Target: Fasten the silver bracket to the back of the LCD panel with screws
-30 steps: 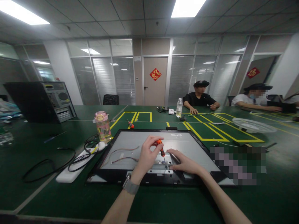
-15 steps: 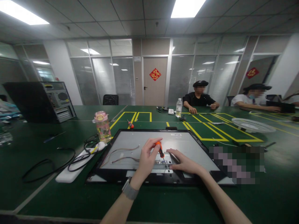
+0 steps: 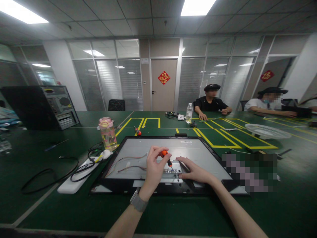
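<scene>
As my left hand (image 3: 156, 163) pinches the screwdriver (image 3: 169, 161), shaft slanting rightward down to the panel (image 3: 141, 144) near the worktop (image 3: 173, 215)'s front edge, I have my right hand (image 3: 195, 172) just beside the tip, fingers spread

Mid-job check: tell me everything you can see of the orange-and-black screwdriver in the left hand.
The orange-and-black, plastic-looking screwdriver is gripped between the thumb and fingers of the bare left hand, which partly hides it. Its rounded handle end is bright orange, the grip below dark, with orange again near the shaft. It leans, handle end up and leftward in the picture, its thin shaft pointing down at the silver, metal-looking bracket on the flat grey panel. Tip contact is too small to tell.
</scene>
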Motion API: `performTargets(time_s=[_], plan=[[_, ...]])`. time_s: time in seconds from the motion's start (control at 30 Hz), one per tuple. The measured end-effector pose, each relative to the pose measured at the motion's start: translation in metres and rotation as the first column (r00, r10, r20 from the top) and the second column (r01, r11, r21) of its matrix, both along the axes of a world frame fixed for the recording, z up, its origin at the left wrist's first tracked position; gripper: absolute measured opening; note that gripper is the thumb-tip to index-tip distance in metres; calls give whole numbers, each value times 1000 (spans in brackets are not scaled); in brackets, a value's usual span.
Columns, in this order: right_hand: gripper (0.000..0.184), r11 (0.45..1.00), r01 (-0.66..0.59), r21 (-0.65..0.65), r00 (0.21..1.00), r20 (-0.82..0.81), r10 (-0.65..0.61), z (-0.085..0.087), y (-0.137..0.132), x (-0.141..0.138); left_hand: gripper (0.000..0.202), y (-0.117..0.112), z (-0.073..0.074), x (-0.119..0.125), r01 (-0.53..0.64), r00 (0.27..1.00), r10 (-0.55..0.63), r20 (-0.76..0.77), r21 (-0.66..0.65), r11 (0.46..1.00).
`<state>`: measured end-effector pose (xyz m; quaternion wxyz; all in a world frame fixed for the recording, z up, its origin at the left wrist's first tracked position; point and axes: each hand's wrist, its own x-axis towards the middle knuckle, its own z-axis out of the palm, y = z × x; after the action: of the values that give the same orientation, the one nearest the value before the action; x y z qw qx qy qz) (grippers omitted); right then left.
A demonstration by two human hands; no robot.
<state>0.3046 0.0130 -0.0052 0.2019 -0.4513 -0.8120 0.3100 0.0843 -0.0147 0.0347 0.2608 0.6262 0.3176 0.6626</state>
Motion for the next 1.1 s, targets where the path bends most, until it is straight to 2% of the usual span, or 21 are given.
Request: performTargets(time_s=[0.1,0.23,0.3,0.47,0.67,0.83,1.0,1.1], plan=[[79,1000,5,2,1000,-1,-5,-2,1,1,15,-2,1,-1,-28,999,29,-34,19,999],[79,1000,19,-4,1000,7,-19,-4,2,2,28,-5,4,-2,94,994,-94,-52,-1,996],[79,1000,20,1,1000,4,-20,-4,2,2,28,-6,5,-1,119,991,-119,-55,-4,993],[78,1000,20,4,1000,4,-20,-2,0,1,17,-7,7,-2,20,995,-15,-95,50,999],[79,1000,11,12,1000,7,-11,-4,2,2,26,-5,12,-10,79,992,-79,-97,-6,997],[80,1000,21,4,1000,7,-21,-2,0,1,19,0,8,-10,37,993,-36,-109,8,999],[77,1000,15,-2,1000,11,-15,1,-2,0,25,-2,12,-11,104,991,-106,-85,-28,994],[77,1000,17,1,1000,10,-17,0,-1,0,24,-4,14,-10,95,991,-97,-92,-21,995]])
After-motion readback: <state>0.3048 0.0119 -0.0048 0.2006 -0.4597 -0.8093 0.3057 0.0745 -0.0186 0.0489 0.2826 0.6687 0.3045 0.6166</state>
